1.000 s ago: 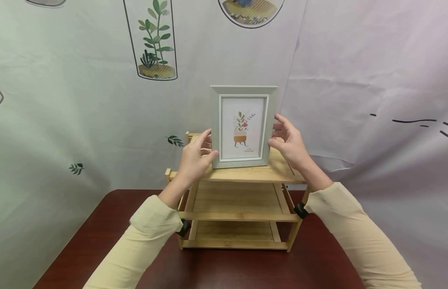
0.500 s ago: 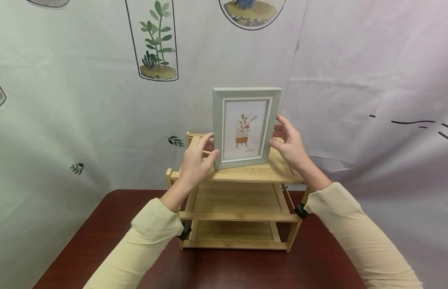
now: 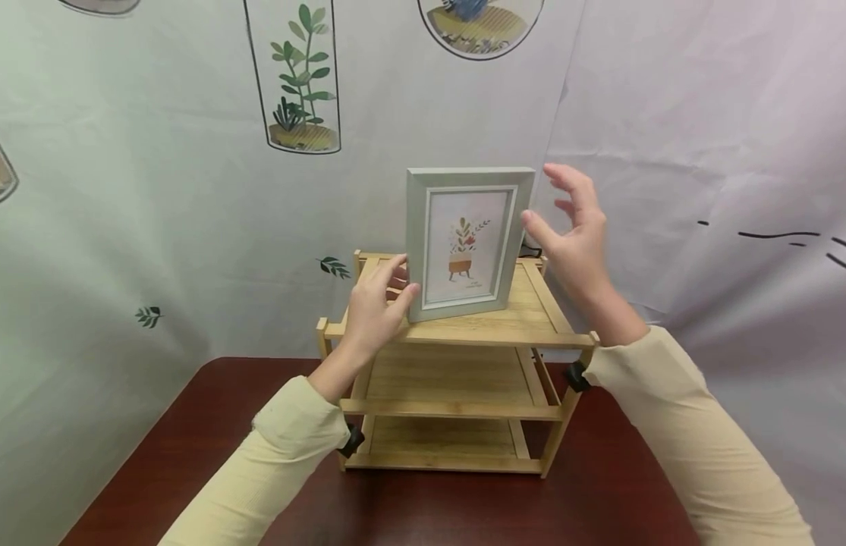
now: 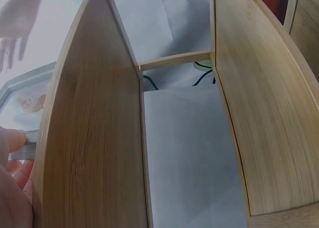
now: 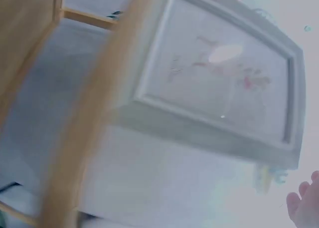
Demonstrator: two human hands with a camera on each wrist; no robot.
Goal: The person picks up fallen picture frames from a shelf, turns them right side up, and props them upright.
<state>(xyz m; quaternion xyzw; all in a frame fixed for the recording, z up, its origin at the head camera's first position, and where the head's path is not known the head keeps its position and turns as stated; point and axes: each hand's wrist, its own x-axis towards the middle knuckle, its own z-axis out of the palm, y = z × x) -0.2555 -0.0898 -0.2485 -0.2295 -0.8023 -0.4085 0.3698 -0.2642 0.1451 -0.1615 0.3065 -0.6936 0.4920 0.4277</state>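
Note:
A pale grey-green picture frame point(image 3: 463, 246), holding a print of a potted plant, stands upright on the top shelf of a wooden rack point(image 3: 450, 371), turned slightly. My left hand point(image 3: 376, 305) pinches its lower left edge; in the left wrist view the thumb point(image 4: 15, 139) lies on the front with fingers behind. Beside the upper right edge is my right hand point(image 3: 581, 243), fingers loosely bent and holding nothing. The right wrist view has that hand point(image 5: 305, 203) apart from the frame point(image 5: 219, 83).
The three-tier rack stands on a dark red table point(image 3: 211, 425). Behind hangs a pale cloth backdrop point(image 3: 183, 189) printed with plants. A small dark cable point(image 3: 529, 250) shows behind the rack's top right.
My right hand has let go of the frame's right edge and moved up and to the right. The frame has turned slightly, while my left hand stays at its left edge.

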